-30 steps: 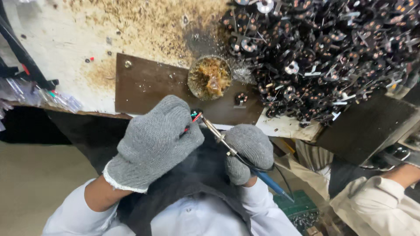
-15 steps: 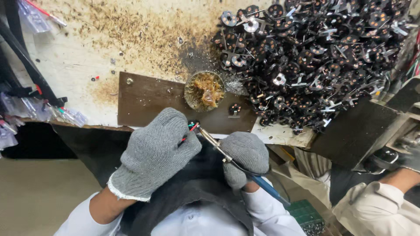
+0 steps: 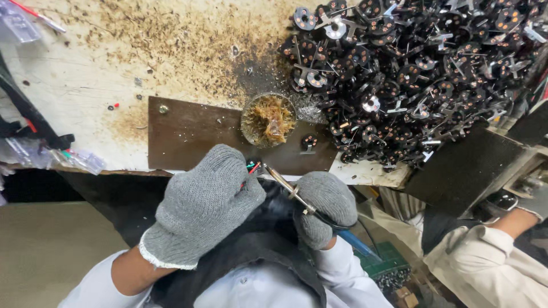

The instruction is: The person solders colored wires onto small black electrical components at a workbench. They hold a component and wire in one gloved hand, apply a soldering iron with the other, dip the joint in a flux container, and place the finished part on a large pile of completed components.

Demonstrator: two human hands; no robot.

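Left hand [image 3: 202,208], gloved, fingers curled round small part with red and green wires [image 3: 252,167], just above worktop [image 3: 74,91] edge. Right hand [image 3: 324,206] fingers wrapped on soldering iron [image 3: 285,185], tip at wires. Keep tip steady on joint, brace wrists together, stay clear of brass wool pot [image 3: 268,120].

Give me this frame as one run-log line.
left hand: gloved, shut on wired part | right hand: gloved, shut on soldering iron, tip at wires | brass-wool cleaner just beyond

The gloved right hand [image 3: 325,206] grips a soldering iron [image 3: 288,188], tip at wires [image 3: 252,167] in the gloved left hand [image 3: 205,205].
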